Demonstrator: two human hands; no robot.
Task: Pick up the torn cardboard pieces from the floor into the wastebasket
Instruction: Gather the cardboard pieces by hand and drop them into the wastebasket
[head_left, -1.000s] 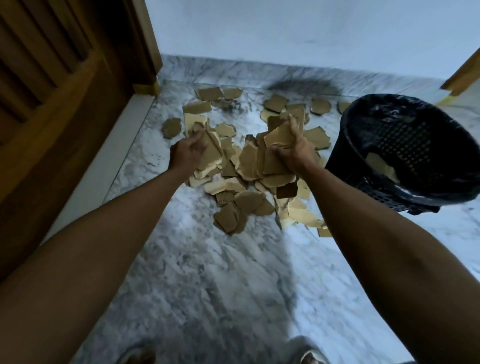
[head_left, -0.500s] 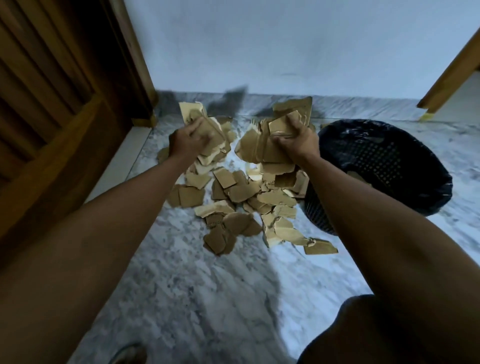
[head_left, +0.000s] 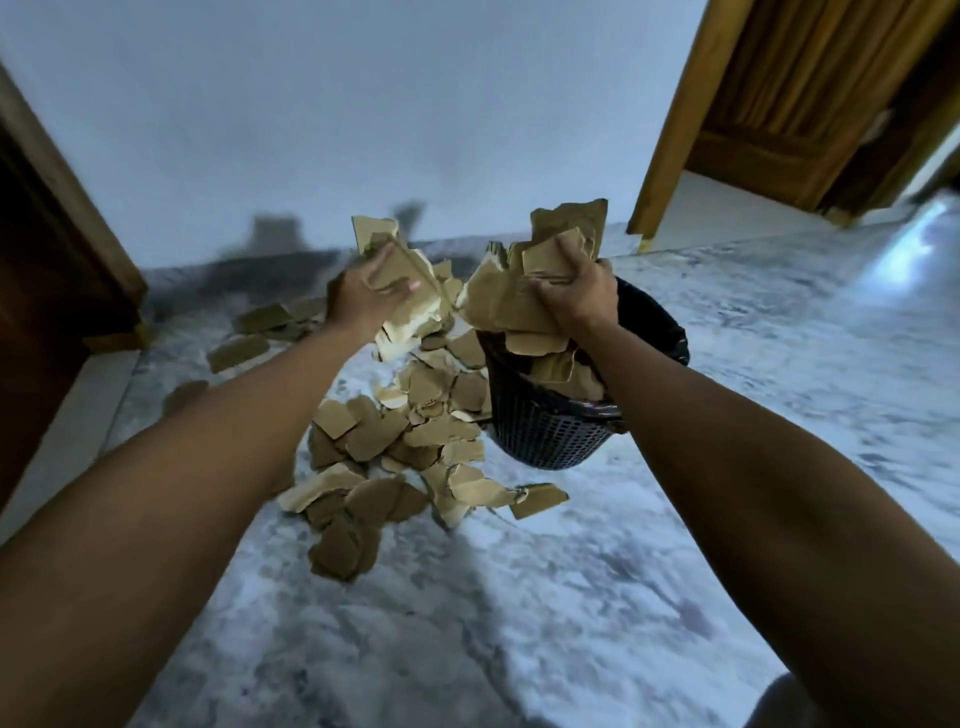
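Note:
My left hand (head_left: 363, 301) grips a bundle of torn cardboard pieces (head_left: 410, 291) held up above the floor pile. My right hand (head_left: 576, 296) grips a bigger bundle of torn cardboard (head_left: 524, 280) right over the near rim of the black mesh wastebasket (head_left: 550, 436). Some pieces hang below that hand into the basket's mouth. A pile of several brown cardboard pieces (head_left: 395, 447) lies on the marble floor just left of the basket, and a few strays (head_left: 244, 348) lie further left.
A dark wooden door (head_left: 47, 249) and its pale threshold stand at the left. A wooden door frame (head_left: 675, 114) and another door are at the back right. A white wall closes the back. Marble floor (head_left: 519, 597) stretches in front and to the right.
Both hands have lifted their cardboard bundles off the pile and carried them right; the right bundle now hangs over the wastebasket. The view has swung up and right.

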